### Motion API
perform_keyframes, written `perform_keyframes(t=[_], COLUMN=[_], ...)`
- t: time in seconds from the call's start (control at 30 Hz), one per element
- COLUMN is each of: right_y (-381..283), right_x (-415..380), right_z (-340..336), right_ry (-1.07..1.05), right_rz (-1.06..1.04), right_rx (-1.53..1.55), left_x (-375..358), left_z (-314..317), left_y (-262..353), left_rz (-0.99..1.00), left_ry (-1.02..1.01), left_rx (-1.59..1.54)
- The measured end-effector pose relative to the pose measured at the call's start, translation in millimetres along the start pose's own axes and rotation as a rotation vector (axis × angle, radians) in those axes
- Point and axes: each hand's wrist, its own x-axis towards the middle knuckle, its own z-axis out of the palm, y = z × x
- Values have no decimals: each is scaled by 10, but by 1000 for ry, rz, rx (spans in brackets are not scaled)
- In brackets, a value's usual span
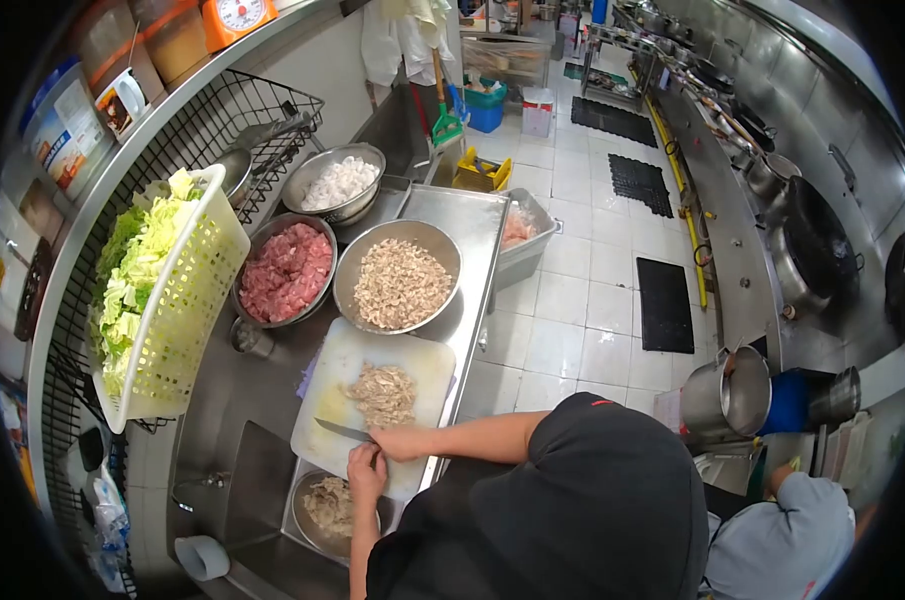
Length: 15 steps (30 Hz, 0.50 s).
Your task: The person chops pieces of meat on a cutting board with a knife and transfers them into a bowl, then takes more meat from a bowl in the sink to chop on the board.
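Note:
My right hand (400,442) is wrapped round the handle of a knife (342,430), its blade lying low over the white cutting board (322,400). My left hand (366,468) is right beside it, fingers curled together near the knife's handle end; what they hold, if anything, is hidden. A pile of pale chopped food (382,395) lies on the board just beyond the blade. Below the board, a metal bowl (302,515) holds a pale minced mass (330,506), close to my left hand.
Metal bowls of chopped pale pieces (402,283), red meat (287,272) and white pieces (341,184) stand past the board. A basket of leafy greens (187,320) is at the left, above a sink (257,480). A co-worker in grey (787,535) is at the lower right.

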Motion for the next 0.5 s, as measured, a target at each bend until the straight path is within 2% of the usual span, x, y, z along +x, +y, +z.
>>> perform_keyframes(t=[0.1, 0.13, 0.23, 0.33, 0.5], right_y=[-187, -230, -262, -360, -106], right_x=[66, 100, 37, -269, -47], right_z=[-252, -295, -337, -435, -129], right_ry=[-105, -155, -221, -232, -135], right_rz=[45, 50, 64, 60, 24], right_rx=[-123, -220, -262, -283, -106], left_x=[66, 85, 23, -28, -32], left_z=[-130, -146, -162, -97, -29], left_y=[114, 113, 58, 9, 67], left_rz=[-23, -18, -38, 20, 31], left_ry=[-94, -92, -104, -49, -28], left_rx=[-56, -52, -28, -6, 53])
